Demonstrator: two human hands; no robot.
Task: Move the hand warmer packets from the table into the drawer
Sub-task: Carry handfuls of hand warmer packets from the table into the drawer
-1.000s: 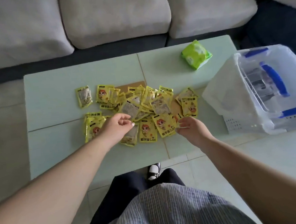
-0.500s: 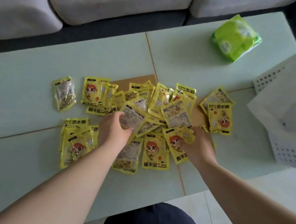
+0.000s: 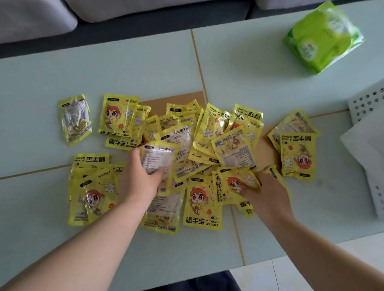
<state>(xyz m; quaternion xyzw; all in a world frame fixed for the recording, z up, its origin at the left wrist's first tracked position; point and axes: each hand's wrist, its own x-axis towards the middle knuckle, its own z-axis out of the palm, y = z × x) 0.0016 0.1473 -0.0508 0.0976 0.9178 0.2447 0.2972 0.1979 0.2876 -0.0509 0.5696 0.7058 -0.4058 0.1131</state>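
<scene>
Several yellow hand warmer packets (image 3: 202, 203) lie scattered and overlapping across the middle of the pale green table (image 3: 90, 73). My left hand (image 3: 139, 181) grips one packet (image 3: 158, 159) back side up, lifted slightly above the pile. My right hand (image 3: 267, 194) presses on and pinches a cartoon-printed packet (image 3: 237, 183) near the table's front. One packet (image 3: 74, 119) lies apart at the far left. A white perforated plastic drawer unit (image 3: 378, 155) stands at the right edge, only partly in view.
A green soft pack (image 3: 322, 38) lies at the table's back right. A brown cardboard piece (image 3: 174, 100) sits under the pile. Grey sofa cushions (image 3: 18, 18) run along the far side. White floor tiles (image 3: 286, 277) show below the front edge.
The view has moved closer over the pile. My left hand has closed on a packet and raised it. My right hand has settled onto a packet at the front.
</scene>
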